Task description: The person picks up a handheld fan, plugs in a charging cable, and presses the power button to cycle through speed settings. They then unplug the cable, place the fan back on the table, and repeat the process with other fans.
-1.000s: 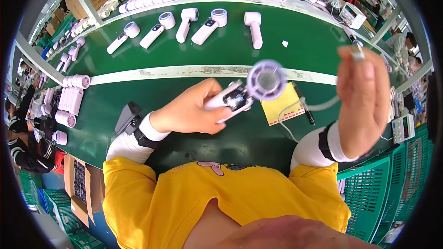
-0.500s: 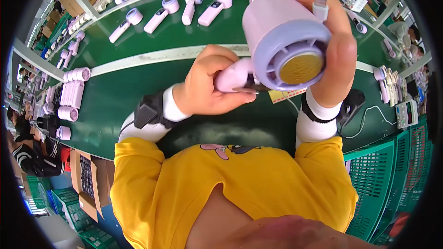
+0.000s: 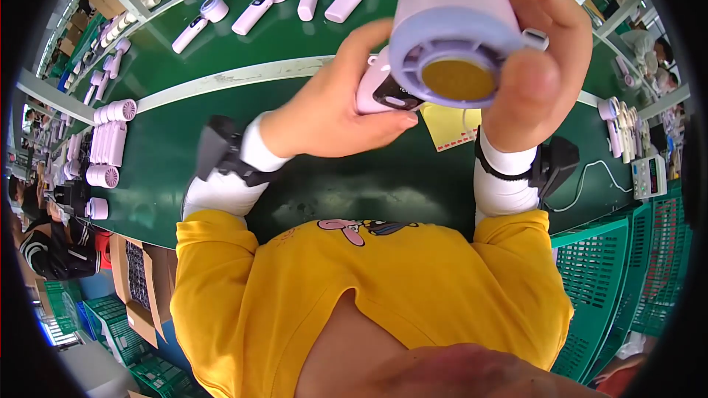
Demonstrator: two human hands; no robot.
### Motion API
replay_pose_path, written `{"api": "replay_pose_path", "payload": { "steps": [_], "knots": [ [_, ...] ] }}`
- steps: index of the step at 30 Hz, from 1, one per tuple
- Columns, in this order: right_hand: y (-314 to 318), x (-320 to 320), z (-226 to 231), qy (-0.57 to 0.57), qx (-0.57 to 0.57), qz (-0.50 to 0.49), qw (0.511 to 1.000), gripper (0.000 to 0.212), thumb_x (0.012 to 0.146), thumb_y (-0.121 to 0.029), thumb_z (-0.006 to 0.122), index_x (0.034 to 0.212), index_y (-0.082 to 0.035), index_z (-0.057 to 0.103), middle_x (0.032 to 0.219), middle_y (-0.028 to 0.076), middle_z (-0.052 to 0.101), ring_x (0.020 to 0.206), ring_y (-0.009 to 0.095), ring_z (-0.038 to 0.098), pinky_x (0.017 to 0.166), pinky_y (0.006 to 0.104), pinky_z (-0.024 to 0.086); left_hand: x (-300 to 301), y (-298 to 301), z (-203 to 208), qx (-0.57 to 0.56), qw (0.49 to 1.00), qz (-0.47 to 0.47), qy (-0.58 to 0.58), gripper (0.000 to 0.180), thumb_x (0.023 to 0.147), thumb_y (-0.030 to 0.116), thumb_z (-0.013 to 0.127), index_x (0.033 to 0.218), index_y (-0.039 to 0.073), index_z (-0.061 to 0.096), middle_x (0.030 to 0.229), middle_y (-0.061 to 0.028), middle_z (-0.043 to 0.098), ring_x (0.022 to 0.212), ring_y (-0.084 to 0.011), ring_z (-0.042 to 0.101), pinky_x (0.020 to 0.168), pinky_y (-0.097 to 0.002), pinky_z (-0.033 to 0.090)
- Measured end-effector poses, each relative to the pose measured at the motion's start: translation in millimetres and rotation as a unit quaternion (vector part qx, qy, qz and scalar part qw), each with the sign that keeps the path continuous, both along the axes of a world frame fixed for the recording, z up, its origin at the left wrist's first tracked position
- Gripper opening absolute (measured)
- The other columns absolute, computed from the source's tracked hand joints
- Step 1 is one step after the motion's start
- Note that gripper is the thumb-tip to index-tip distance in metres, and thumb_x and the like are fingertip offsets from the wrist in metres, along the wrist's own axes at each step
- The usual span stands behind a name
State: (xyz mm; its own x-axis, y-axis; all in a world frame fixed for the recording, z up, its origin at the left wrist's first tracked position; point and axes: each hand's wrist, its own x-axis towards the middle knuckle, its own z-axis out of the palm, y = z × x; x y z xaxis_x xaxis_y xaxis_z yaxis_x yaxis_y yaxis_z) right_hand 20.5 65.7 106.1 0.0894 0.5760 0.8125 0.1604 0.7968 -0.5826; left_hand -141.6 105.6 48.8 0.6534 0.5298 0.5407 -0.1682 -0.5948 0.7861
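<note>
A pale pink handheld fan (image 3: 457, 0) is raised in front of me, its lilac rim and gold-coloured centre disc facing me. My left hand (image 3: 324, 107) is closed round the fan's handle, thumb along the side of the dark display panel (image 3: 394, 93). Against the right side of the fan head, my right hand (image 3: 549, 66) is closed, with a white cable plug (image 3: 535, 39) sticking out between its fingers. Behind the fan, a yellow paper slip (image 3: 448, 127) with a red-marked edge lies on the green table (image 3: 199, 140).
Several pink fans (image 3: 254, 15) lie in a row beyond a white rail (image 3: 221, 82). More fans are stacked at the left (image 3: 109, 144) and right (image 3: 618, 129). A small metering box (image 3: 649, 177) with a white cord stands at right. Green crates (image 3: 594, 265) stand beside me.
My left hand has shifted on the handle, and the handle's dark display now shows. The fan head has tilted and risen slightly; the plug has swung lower and to the right.
</note>
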Motion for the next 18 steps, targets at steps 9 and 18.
{"api": "replay_pose_path", "payload": {
  "steps": [9,18],
  "knots": [
    [0,-12,16,0.117,-0.108,0.05,0.986,0.036,0.079,-0.023,0.06,0.099,0.001,0.044,0.082,0.004,0.051,0.072,0.007,0.048,0.063,0.0181,0.038,-6,-18,9,-0.242,0.967,-0.028,-0.08,0.058,0.073,0.014,0.065,0.117,-0.001,0.03,0.092,-0.0128,0.053,0.065,-0.0122,0.047,0.057,-0.029,0.043],
    [-17,-8,30,0.102,-0.223,0.05,0.968,0.025,0.079,-0.016,0.061,0.09,0.001,0.047,0.07,0.001,0.052,0.062,0.002,0.044,0.053,0.0164,0.035,13,-1,-29,0.034,0.991,0.101,-0.079,0.056,0.069,0.018,0.067,0.113,0.001,0.038,0.093,-0.0127,0.054,0.078,-0.0173,0.054,0.069,-0.03,0.045]
  ]
}}
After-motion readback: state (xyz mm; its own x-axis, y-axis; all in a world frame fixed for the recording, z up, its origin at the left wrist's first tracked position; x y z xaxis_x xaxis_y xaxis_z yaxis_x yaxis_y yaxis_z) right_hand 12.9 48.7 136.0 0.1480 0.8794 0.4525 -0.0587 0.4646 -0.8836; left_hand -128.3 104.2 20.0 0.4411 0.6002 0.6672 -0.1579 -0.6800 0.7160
